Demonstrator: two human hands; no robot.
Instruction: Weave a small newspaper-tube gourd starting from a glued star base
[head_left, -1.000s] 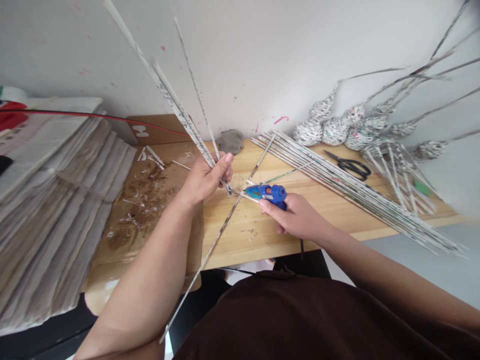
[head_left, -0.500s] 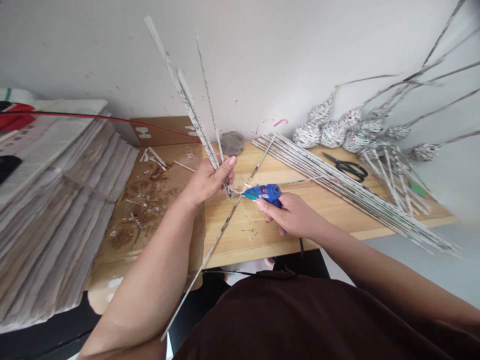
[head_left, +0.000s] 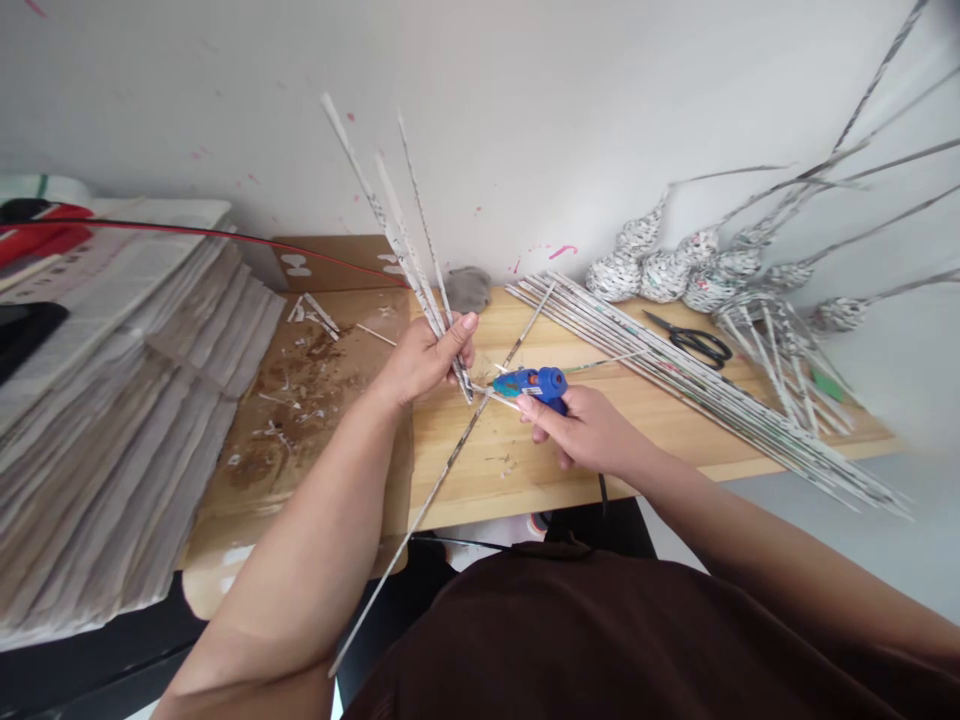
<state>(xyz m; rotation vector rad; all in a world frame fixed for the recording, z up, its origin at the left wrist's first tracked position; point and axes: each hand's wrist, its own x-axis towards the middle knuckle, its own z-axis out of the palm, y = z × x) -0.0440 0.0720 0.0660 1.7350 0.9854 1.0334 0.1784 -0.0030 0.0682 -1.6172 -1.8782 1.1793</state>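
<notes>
My left hand (head_left: 430, 358) is closed around several rolled newspaper sticks (head_left: 406, 250), which fan upward toward the wall. Their lower ends poke out beneath my fingers. In my right hand (head_left: 581, 425) is a blue hot glue gun (head_left: 529, 383), its nozzle pointing left, close to those lower ends. Whether the nozzle touches them I cannot tell. A thin pale stick shows by my right thumb. Under the nozzle, a long rolled paper stick (head_left: 442, 470) lies slantwise over the table and sticks out past its front edge.
On the wooden table (head_left: 457, 500), a bundle of paper sticks (head_left: 675, 380) lies right, near black scissors (head_left: 694, 342). Woven paper gourds (head_left: 664, 275) stand along the wall. A grey cloth (head_left: 466, 290) lies behind my left hand. Stacked newspapers (head_left: 150, 400) and scrap-strewn cardboard (head_left: 300, 400) are left.
The tops of the sticks in my left hand have dipped and shifted right, and their lower ends have moved slightly right. The glue gun stays nearly in place.
</notes>
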